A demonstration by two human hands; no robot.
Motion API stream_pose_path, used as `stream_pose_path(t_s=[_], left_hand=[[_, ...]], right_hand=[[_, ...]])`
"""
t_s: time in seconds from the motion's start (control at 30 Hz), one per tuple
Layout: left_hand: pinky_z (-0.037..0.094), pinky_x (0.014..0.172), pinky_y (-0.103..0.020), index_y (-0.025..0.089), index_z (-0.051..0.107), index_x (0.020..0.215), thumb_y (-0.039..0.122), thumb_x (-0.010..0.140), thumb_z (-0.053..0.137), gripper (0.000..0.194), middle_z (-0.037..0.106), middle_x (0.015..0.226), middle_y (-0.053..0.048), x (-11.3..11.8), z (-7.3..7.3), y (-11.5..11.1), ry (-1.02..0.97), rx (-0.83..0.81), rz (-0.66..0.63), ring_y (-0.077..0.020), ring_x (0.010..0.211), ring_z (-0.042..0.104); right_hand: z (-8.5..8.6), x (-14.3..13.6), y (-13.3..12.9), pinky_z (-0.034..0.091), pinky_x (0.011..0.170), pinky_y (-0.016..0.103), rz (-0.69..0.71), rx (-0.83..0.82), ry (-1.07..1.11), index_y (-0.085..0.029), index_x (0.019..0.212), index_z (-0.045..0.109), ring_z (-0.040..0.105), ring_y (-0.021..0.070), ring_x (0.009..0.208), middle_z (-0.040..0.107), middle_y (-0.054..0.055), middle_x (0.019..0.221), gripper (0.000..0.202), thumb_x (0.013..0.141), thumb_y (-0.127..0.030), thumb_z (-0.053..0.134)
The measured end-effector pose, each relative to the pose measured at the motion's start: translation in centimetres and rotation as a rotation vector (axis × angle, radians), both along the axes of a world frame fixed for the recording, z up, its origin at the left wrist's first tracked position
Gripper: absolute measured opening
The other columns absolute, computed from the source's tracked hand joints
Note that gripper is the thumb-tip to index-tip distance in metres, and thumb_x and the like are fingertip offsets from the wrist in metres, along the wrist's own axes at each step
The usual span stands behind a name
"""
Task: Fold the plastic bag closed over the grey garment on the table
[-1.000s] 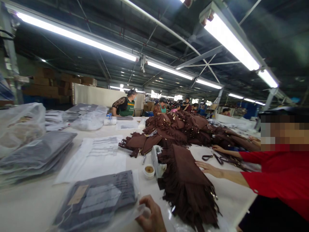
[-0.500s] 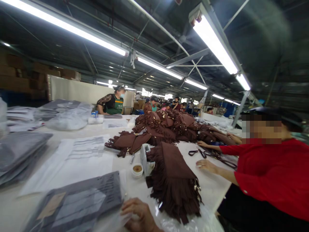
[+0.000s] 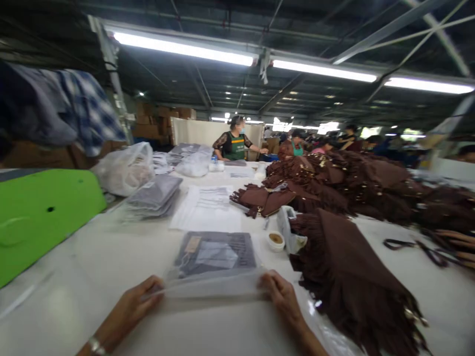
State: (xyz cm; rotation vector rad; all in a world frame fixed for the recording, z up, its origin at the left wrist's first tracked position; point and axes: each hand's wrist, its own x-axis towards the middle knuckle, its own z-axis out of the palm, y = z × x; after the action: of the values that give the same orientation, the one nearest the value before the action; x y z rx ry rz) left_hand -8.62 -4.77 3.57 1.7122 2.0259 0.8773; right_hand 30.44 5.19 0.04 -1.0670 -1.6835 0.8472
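I see my left hand (image 3: 129, 309) and right hand (image 3: 282, 296) with fingers pinched on the two near corners of a clear plastic bag (image 3: 215, 264), holding its folded flap flat against the white surface (image 3: 74, 277). Inside the bag lies a folded grey garment (image 3: 217, 252), straight ahead of me between both hands. Just right of it sit a small round cup (image 3: 276, 241) and a stack of brown fringed garments (image 3: 349, 277), with a green board (image 3: 40, 217) off to the left
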Motion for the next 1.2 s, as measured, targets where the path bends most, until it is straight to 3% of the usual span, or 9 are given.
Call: stream_pose_path(t_s=[0.1, 0.27, 0.37, 0.5, 0.57, 0.77, 1.0, 1.1, 1.2], left_hand=[[0.047, 0.068, -0.025, 0.024, 0.061, 0.079, 0.063, 0.082, 0.048, 0.042, 0.063, 0.074, 0.003, 0.4, -0.1, 0.2, -0.143, 0.011, -0.057, -0.0197, 0.073, 0.060], [0.043, 0.066, -0.026, 0.023, 0.050, 0.071, 0.060, 0.090, 0.034, 0.045, 0.054, 0.064, 0.003, 2.4, -0.2, 1.3, -0.167, 0.172, 0.033, -0.0175, 0.065, 0.055], [0.043, 0.063, -0.025, 0.025, 0.048, 0.075, 0.057, 0.095, 0.024, 0.045, 0.051, 0.062, 0.003, 3.2, -0.6, 1.7, -0.092, 0.188, 0.100, -0.0173, 0.061, 0.054], [0.046, 0.074, -0.026, 0.025, 0.052, 0.103, 0.039, 0.100, 0.013, 0.041, 0.067, 0.091, -0.003, 4.0, -1.0, 2.9, 0.212, -0.027, 0.225, -0.0203, 0.085, 0.065], [0.046, 0.078, -0.030, 0.024, 0.051, 0.113, 0.032, 0.100, 0.015, 0.039, 0.069, 0.106, -0.007, 4.3, -1.0, 3.7, 0.304, -0.145, 0.253, -0.0239, 0.097, 0.066], [0.047, 0.071, -0.034, 0.025, 0.053, 0.103, 0.038, 0.100, 0.026, 0.031, 0.073, 0.090, -0.009, 4.5, -0.9, 5.4, 0.396, -0.309, 0.245, -0.0280, 0.087, 0.069], [0.050, 0.073, -0.041, 0.023, 0.055, 0.105, 0.036, 0.099, 0.025, 0.032, 0.073, 0.093, -0.012, 4.5, -0.1, 6.1, 0.362, -0.343, 0.240, -0.0308, 0.088, 0.070], [0.052, 0.075, -0.040, 0.024, 0.054, 0.112, 0.036, 0.098, 0.026, 0.033, 0.071, 0.102, -0.010, 3.5, -0.8, 6.1, 0.352, -0.224, 0.262, -0.0283, 0.090, 0.070], [0.053, 0.085, -0.040, 0.022, 0.058, 0.112, 0.038, 0.095, 0.034, 0.034, 0.068, 0.111, -0.012, 2.8, -2.3, 5.7, 0.480, 0.193, 0.266, -0.0277, 0.101, 0.066]], right_hand=[[-0.4, -0.2, 0.4, 0.044, 0.058, 0.023, -0.050, -0.023, -0.006, -0.020, 0.069, 0.060, 0.053, 0.0150, 0.060, 0.058, 0.000, 0.063, 0.047, 0.088, -0.061, 0.045], [-0.1, -0.7, 0.1, 0.041, 0.054, 0.022, -0.177, -0.036, -0.040, -0.021, 0.069, 0.056, 0.049, 0.0144, 0.057, 0.053, -0.002, 0.061, 0.047, 0.087, -0.063, 0.045], [0.1, -0.7, 0.0, 0.043, 0.054, 0.023, -0.257, -0.048, -0.109, -0.022, 0.071, 0.057, 0.052, 0.0160, 0.058, 0.055, -0.001, 0.061, 0.049, 0.086, -0.066, 0.042], [-0.3, -0.3, 0.4, 0.044, 0.054, 0.023, -0.323, -0.014, -0.296, -0.024, 0.073, 0.058, 0.057, 0.0174, 0.057, 0.058, -0.001, 0.060, 0.050, 0.090, -0.063, 0.032], [-0.9, -0.1, 0.9, 0.046, 0.059, 0.025, -0.312, 0.019, -0.398, -0.025, 0.076, 0.058, 0.061, 0.0186, 0.061, 0.063, 0.001, 0.065, 0.049, 0.091, -0.061, 0.029], [-2.7, -0.2, 2.6, 0.042, 0.062, 0.031, -0.263, 0.001, -0.612, -0.026, 0.081, 0.055, 0.065, 0.0255, 0.068, 0.067, 0.006, 0.070, 0.041, 0.094, -0.050, 0.025], [-3.8, -0.7, 4.3, 0.041, 0.055, 0.030, -0.213, -0.005, -0.777, -0.026, 0.079, 0.055, 0.071, 0.0264, 0.069, 0.072, 0.009, 0.071, 0.033, 0.095, -0.030, 0.027], [-4.0, -0.9, 4.9, 0.042, 0.053, 0.028, -0.211, -0.019, -0.810, -0.026, 0.081, 0.056, 0.072, 0.0259, 0.070, 0.073, 0.008, 0.073, 0.030, 0.095, -0.025, 0.029], [-3.9, -1.2, 5.0, 0.043, 0.055, 0.029, -0.231, -0.048, -0.826, -0.026, 0.082, 0.055, 0.073, 0.0274, 0.074, 0.074, 0.011, 0.077, 0.030, 0.095, -0.022, 0.029]])
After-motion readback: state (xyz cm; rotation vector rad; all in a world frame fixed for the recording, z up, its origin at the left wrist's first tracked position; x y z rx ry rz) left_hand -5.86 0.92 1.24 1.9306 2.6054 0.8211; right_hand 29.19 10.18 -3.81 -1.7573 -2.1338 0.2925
